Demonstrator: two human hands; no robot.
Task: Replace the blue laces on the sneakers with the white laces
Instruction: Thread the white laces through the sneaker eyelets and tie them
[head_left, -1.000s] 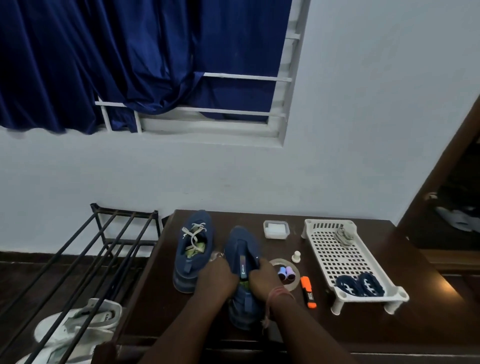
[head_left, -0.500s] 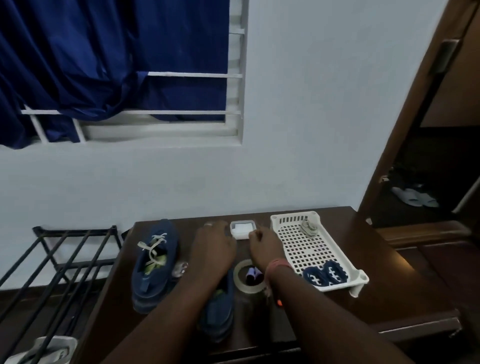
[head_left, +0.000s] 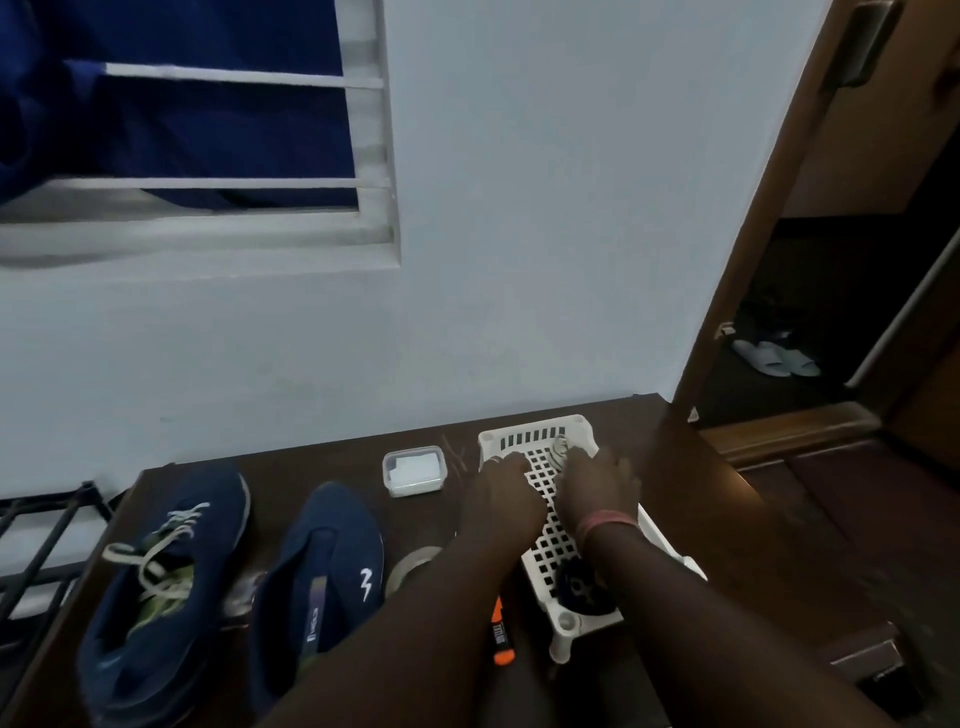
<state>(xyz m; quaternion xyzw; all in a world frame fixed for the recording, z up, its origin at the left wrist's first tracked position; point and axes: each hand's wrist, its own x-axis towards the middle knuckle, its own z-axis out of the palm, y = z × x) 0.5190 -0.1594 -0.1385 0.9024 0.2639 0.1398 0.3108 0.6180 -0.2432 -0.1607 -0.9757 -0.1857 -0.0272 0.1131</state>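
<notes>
- The dark table bears two navy sneakers on its left: the left sneaker wears a pale lace, the right sneaker shows none and has a white logo, its tongue label unreadable.
- The white slotted tray on the right holds a bundled white lace at its far end and a dark blue bundle at its near end.
- Both hands reach over the tray: the right hand touches the white lace, the left hand lies beside it; whether their fingers pinch cannot be told.
- A clear lidded box holds something white.
- An orange marker has unreadable print.
</notes>
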